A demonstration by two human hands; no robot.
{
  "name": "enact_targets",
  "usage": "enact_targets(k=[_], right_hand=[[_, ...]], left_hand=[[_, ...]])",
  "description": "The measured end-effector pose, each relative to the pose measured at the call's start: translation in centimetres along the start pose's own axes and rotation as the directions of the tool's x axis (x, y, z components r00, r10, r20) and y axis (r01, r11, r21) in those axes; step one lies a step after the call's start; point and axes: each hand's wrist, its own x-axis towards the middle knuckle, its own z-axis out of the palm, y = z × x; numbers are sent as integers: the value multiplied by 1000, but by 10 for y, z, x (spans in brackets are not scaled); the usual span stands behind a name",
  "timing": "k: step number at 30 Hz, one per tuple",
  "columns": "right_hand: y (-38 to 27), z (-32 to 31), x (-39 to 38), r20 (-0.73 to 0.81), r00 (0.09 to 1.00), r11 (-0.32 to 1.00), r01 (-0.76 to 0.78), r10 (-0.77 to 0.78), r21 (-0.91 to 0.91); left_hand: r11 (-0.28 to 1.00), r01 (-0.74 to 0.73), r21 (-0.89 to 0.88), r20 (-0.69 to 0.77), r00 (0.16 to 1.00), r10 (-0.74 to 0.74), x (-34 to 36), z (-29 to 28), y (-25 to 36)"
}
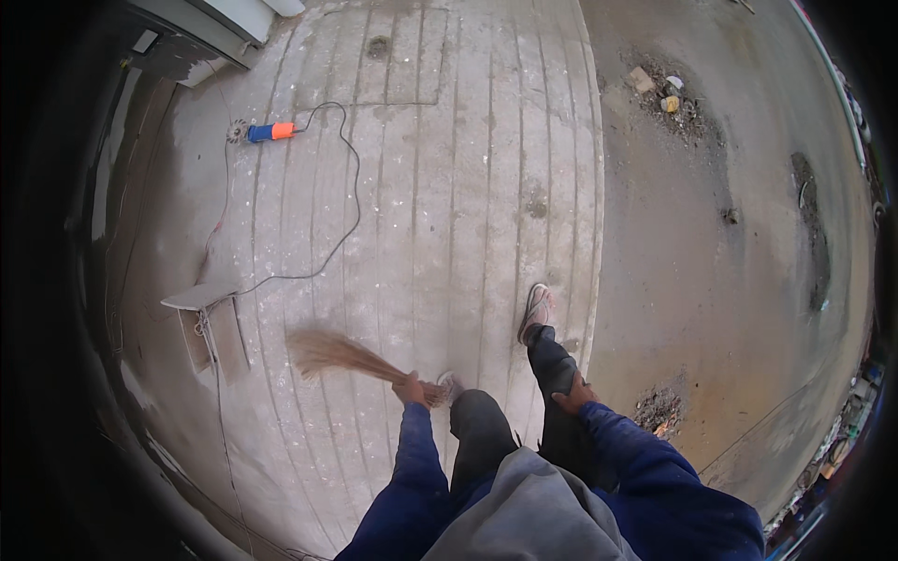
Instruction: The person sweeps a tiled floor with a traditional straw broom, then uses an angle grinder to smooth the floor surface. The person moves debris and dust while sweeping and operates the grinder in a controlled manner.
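Observation:
My left hand [412, 391] grips a straw broom [341, 353] near its bound end, with the bristles spread out leftward above grooved concrete. My right hand [573, 396] is curled on the dark trouser leg [552, 360] at my right thigh. My right sandaled foot [537, 309] stands out forward near the slab's edge. My left foot [447, 383] is partly hidden by the broom and my knee.
A blue and orange power tool [269, 132] lies upper left, its cord looping to a board-topped stand [201, 297]. The slab's edge [595, 206] borders smoother ground on the right with debris piles [669, 103], [659, 411]. A ledge [220, 37] is at top left.

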Motion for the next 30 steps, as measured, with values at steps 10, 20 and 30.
enact_targets(k=[10,20,30], right_hand=[[10,-110,53,148,988,996,24,-37,90],[16,-147,83,154,988,973,-12,-25,230],[11,-191,112,251,968,947,-101,22,306]], left_hand=[[7,-903,429,665,310,-680,-180,356,-19],[486,-640,595,248,721,646,-50,446,254],[-370,-885,282,406,459,-790,-199,561,39]])
